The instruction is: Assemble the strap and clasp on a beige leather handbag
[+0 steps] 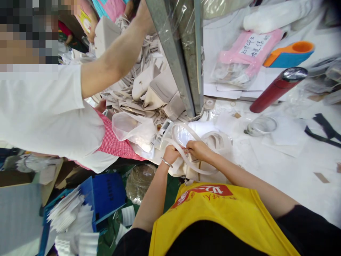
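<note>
My left hand (170, 153), with a silver bracelet at the wrist, and my right hand (199, 149) meet over a cream bag (217, 142) lying at the table's near edge. Both hands pinch the bag's pale strap (179, 132), which loops up and around a clear plastic sheet in front of them. The fingers of both hands are closed on the strap, the two hands almost touching. My yellow apron (213, 217) fills the bottom of the view.
A co-worker in a white shirt (48, 113) reaches an arm over a pile of cream bags (149, 89). A grey metal post (183, 53) stands behind my hands. A red flask (277, 89), tape roll (262, 125), pink packet (250, 49) and black straps (323, 129) lie right. A blue crate (103, 193) sits on the floor.
</note>
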A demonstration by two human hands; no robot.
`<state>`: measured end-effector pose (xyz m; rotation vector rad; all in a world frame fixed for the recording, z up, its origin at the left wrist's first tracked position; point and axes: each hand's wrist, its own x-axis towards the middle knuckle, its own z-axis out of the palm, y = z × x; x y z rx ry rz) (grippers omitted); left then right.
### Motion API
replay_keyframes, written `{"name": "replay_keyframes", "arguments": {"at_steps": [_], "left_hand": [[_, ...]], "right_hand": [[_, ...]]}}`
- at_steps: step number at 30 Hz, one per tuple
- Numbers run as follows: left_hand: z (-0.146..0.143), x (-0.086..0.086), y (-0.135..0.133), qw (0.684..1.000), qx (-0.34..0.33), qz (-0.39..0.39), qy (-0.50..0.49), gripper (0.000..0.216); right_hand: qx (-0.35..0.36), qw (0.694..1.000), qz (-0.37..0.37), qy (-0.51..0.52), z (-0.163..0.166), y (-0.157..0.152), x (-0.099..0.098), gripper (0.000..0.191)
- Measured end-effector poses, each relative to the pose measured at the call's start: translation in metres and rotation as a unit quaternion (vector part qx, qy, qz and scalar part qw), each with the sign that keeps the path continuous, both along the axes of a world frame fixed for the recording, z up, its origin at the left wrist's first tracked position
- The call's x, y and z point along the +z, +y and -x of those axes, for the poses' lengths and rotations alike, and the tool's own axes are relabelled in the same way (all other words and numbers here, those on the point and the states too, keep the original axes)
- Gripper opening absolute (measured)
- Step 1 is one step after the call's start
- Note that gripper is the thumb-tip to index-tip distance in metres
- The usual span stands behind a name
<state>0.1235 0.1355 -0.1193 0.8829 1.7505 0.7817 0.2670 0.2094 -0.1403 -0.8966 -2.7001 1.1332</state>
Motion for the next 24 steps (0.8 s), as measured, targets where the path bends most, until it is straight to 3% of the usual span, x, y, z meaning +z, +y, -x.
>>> {"name": "replay_keyframes", "arguments": {"at_steps": [14, 18, 24], "left_hand": [[-0.0018, -0.0012, -0.0014, 0.996, 0.018, -0.022, -0.083, 0.031], [-0.0016, -0.0048, -0.0017, 0.998, -0.009, -0.041, -0.046, 0.030], [-0.0012, -0.0091, 0.0008, 0.993, -0.045, -0.061, 0.092, 0.022]], "right_hand": [[-0.021, 0.998, 0.020, 0.055, -0.0044, 0.0016, -0.0056, 0.013], [-0.024, 0.998, 0.018, 0.051, -0.0035, 0.0017, -0.0066, 0.014], [-0.032, 0.999, -0.002, 0.034, -0.0027, -0.0010, -0.0044, 0.017]]}}
